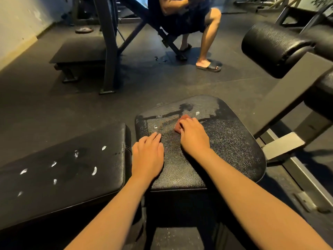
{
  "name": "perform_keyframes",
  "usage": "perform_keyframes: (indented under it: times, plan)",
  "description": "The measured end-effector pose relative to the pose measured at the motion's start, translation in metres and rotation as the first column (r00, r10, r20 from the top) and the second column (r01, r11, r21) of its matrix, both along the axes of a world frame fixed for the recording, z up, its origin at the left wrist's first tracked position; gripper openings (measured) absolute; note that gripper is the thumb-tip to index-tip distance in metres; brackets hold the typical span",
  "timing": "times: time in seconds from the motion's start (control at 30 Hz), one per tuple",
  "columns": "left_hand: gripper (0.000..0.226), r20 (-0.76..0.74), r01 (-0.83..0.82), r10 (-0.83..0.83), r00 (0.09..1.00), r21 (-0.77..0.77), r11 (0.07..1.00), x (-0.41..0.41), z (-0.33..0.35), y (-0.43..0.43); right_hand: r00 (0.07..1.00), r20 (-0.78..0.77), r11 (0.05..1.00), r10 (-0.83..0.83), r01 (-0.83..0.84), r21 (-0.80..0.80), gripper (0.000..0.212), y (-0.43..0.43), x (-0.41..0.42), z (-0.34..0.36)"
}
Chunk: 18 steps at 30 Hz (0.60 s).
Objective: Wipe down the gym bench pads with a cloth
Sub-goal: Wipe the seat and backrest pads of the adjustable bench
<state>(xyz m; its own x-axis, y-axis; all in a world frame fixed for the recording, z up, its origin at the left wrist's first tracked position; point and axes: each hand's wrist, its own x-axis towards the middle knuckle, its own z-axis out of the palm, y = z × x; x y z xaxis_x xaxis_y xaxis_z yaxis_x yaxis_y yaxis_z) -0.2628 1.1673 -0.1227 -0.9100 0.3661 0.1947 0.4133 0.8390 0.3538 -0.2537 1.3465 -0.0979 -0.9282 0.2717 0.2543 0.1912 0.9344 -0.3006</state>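
At centre frame, I am pressing my left hand (147, 156) flat, fingers straight, on the seat pad (225, 141). My right hand (193, 136) is gripping the red cloth (181, 120) with curled fingers, mid-pad. The back pad (72, 168) is lying lower left, flecked white.

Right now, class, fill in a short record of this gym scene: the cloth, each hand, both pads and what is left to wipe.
cloth: reddish, on the seat pad, under the right hand
right hand: holds the cloth against the seat pad
left hand: flat on the seat pad's near left edge, holding nothing
seat pad: wet sheen at far end, a few white spots
left pad: several white smears, no hand on it
left to wipe: left pad, rest of seat pad
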Motion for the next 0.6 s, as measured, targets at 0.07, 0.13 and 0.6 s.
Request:
perform_keyframes:
  times: [0.07, 0.13, 0.6]
  plan:
    - [0.049, 0.010, -0.011, 0.011, 1.000, 0.019, 1.000, -0.002, -0.001, 0.000, 1.000, -0.014, 1.000, -0.007, 0.007, 0.003, 0.018, -0.009, -0.001, -0.001]
    - [0.050, 0.011, -0.013, 0.012, 1.000, 0.043, 0.999, -0.003, 0.000, 0.000, 0.993, -0.025, 0.992, 0.119, -0.119, -0.034, 0.019, -0.035, 0.002, -0.005]
    - [0.036, 0.063, -0.049, 0.039, 0.997, 0.162, 0.986, -0.001, 0.009, 0.000, 0.967, 0.009, 0.963, 0.254, -0.252, -0.096, 0.021, -0.052, 0.002, -0.006]
